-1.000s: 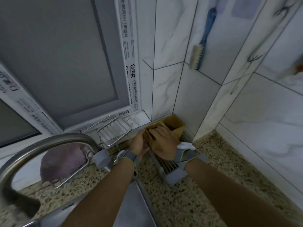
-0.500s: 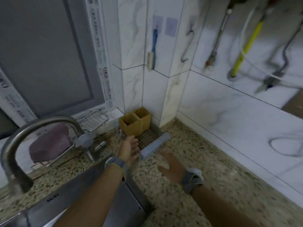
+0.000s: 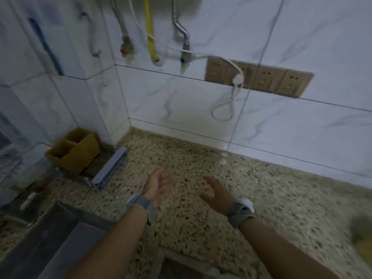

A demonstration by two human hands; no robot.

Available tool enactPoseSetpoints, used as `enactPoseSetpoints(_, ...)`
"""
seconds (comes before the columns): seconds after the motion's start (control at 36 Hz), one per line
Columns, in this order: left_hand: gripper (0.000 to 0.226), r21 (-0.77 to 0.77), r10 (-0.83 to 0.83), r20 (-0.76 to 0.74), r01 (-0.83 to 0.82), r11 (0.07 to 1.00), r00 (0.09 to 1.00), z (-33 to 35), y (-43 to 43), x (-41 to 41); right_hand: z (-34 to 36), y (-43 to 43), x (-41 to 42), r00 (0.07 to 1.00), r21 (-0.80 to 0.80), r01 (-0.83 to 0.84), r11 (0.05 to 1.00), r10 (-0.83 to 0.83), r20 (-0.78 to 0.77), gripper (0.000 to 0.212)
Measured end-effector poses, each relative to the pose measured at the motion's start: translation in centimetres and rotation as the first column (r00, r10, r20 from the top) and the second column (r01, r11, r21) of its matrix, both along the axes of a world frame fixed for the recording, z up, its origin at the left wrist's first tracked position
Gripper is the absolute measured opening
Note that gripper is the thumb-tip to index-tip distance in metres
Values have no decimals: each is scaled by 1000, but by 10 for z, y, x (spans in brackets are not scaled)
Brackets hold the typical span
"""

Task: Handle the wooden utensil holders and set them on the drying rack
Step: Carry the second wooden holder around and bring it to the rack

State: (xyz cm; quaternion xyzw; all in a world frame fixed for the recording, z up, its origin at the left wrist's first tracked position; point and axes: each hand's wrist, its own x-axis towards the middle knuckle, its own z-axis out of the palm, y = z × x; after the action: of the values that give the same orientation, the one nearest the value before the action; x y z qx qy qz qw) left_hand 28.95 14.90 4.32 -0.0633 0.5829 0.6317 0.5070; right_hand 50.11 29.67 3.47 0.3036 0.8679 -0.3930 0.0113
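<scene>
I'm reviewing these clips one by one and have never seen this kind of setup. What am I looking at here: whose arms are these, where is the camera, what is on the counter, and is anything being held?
No machine is involved. A person wears a wide-angle camera on the head, looking forward and down, so the two bare forearms reach in from the bottom of the picture. Each wrist carries a grey band. The left hand and the right hand hang open above the speckled stone counter, and neither holds anything.

At the far left, in the tiled corner, two wooden utensil holders stand side by side on a drying rack; from this view they look empty. A metal sink is at the lower left. On the wall hang hoses, a blue brush and a row of power sockets. The picture is blurred, so small details cannot be made out.
</scene>
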Motion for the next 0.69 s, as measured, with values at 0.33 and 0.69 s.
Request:
enactPoseSetpoints(0.33, 48, 45, -251, 35, 249, 967, 967, -12, 117, 171, 1, 83, 199, 964, 56, 264, 963, -265, 6, 74)
enactPoseSetpoints(0.69, 42, 14, -425, 111, 426, 904, 898, -20, 206, 335, 7, 166, 398, 840, 262, 518, 814, -543, 25, 71)
